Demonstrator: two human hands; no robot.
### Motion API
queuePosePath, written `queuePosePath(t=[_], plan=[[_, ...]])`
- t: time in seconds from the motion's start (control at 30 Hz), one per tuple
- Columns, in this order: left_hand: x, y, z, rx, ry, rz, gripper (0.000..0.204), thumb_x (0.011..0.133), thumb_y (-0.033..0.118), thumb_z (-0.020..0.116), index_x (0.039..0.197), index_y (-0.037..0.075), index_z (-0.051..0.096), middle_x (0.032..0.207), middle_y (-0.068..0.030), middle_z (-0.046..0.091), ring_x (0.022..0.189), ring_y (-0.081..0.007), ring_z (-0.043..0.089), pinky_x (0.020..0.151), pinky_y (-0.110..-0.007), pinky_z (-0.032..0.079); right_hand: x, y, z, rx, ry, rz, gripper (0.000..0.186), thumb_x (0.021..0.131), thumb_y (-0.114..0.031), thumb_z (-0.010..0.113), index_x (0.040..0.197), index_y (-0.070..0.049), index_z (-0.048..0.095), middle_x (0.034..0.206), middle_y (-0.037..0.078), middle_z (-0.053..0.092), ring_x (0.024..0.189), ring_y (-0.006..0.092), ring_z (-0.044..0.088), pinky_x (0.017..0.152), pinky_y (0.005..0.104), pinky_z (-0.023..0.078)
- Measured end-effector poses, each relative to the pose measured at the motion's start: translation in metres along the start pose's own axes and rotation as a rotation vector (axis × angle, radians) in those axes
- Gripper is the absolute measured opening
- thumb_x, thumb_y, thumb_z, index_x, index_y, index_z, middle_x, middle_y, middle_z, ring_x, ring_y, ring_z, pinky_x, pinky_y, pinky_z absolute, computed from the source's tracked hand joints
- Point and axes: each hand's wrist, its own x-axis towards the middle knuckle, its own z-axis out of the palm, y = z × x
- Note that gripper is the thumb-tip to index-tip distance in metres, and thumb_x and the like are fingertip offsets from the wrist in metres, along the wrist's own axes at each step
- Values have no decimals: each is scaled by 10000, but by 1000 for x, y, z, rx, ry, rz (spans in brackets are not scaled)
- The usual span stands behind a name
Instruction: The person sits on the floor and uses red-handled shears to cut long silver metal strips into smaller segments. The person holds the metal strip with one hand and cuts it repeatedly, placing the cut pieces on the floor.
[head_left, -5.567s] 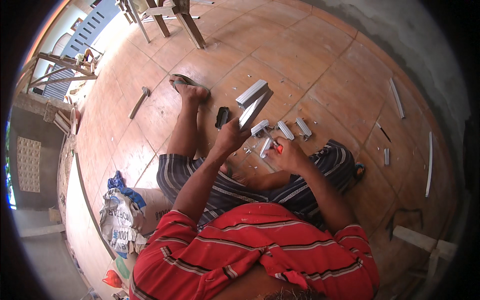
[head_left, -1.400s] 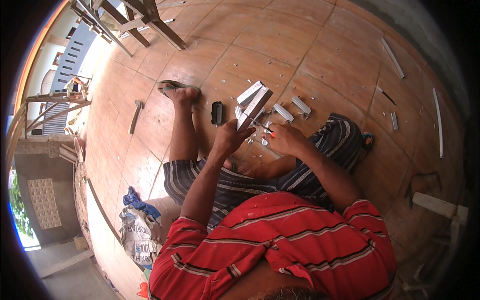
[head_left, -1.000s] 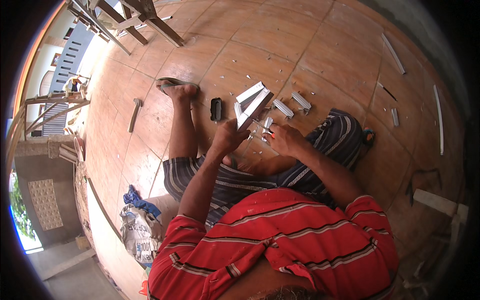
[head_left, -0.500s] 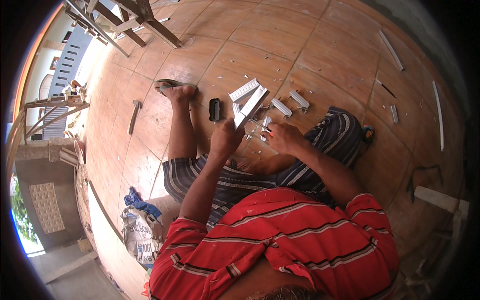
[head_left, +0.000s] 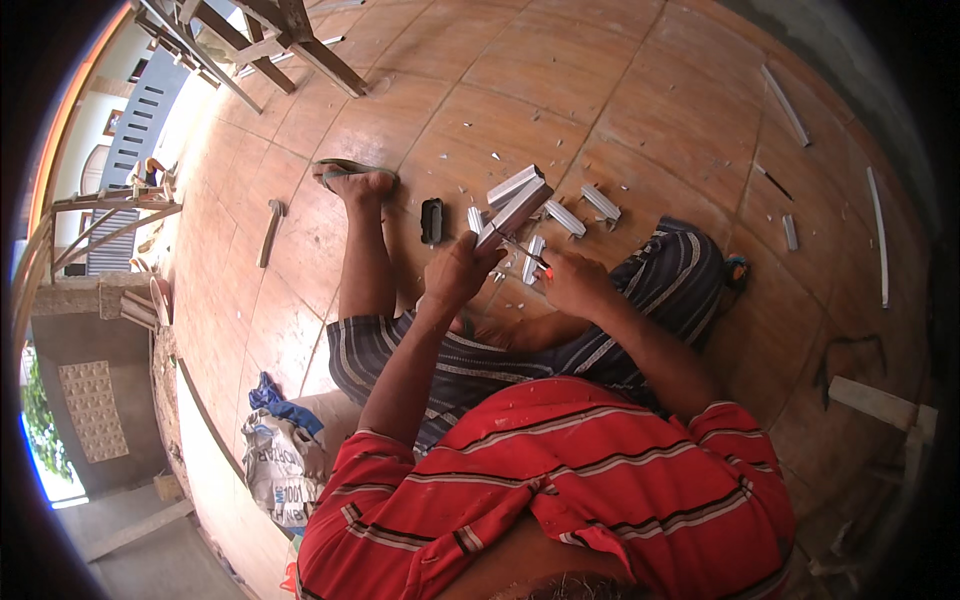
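1. L hand (head_left: 460, 272): fingers are wrapping the lower end of a grey channel (head_left: 515, 214), pinching it firmly. R hand (head_left: 578, 285): fingers are curling round a red-handled tool (head_left: 548, 272); exact grip, can't tell.
2. Channel is sitting mid-frame, slanting up to the R; tool's tip is reaching its R edge, contact unclear. A 2nd arm (head_left: 514, 186) is angling off its top end.
3. Handling (my guess): light, thin metal, stiff lengthwise but bendy at cuts; smooth, so maybe slippery, w/ sharp edges. Best hold: flat faces, nr lower end, off cut rims.
4. Short pcs (head_left: 566, 217) are lying just R of centre, black tray (head_left: 432, 221) just L, hammer (head_left: 271, 232) farther L.
5. Hard to see: tool's jaws too small, R palm side hidden, join of the two arms unclear; trestle (head_left: 330, 68) is running off the top edge, upper L.
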Motion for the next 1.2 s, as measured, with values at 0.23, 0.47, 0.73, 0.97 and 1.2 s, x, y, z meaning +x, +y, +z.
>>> queuePosePath(t=[0.23, 0.47, 0.73, 0.97, 1.2], plan=[[8, 6, -16, -712, -300, -315, 372, 937, 329, 789, 965, -14, 650, 695, -61, 621, 583, -166, 622, 521, -328, 512, -13, 1, -23, 96, -303, -8, 356, 977, -341, 650, 1107, -10, 658, 1080, 270, 724, 1039, 469, 689, 906, 547, 535], [0, 9, -17, -762, -361, -296, 371, 937, 327, 789, 964, -26, 676, 672, -33, 596, 561, -115, 580, 503, -309, 487, 1, -2, -20, 70, -151, 24, 426, 1004, -414, 602, 1106, -4, 660, 1078, 271, 724, 1047, 457, 693, 912, 549, 533], [-3, 16, -19, -670, -362, -271, 394, 938, 340, 783, 1030, -32, 689, 661, -42, 599, 562, -115, 578, 505, -316, 482, 8, -9, -21, 2, -138, 7, 433, 1001, -427, 603, 1123, -18, 675, 1070, 253, 732, 1030, 449, 699, 900, 542, 545], [-4, 20, -18, -709, -355, -292, 350, 928, 314, 798, 884, -4, 658, 638, -24, 570, 543, -106, 551, 485, -308, 454, 8, -11, -20, -3, -148, 7, 417, 1003, -404, 597, 1151, -24, 684, 1090, 254, 730, 1043, 441, 702, 904, 540, 551], [-5, 15, -15, -636, -346, -260, 367, 935, 323, 787, 933, -25, 669, 646, -37, 586, 547, -118, 568, 497, -324, 475, 6, -11, -19, 10, -157, 24, 412, 1012, -400, 579, 1149, -26, 684, 1097, 255, 728, 1058, 439, 701, 906, 539, 555]])
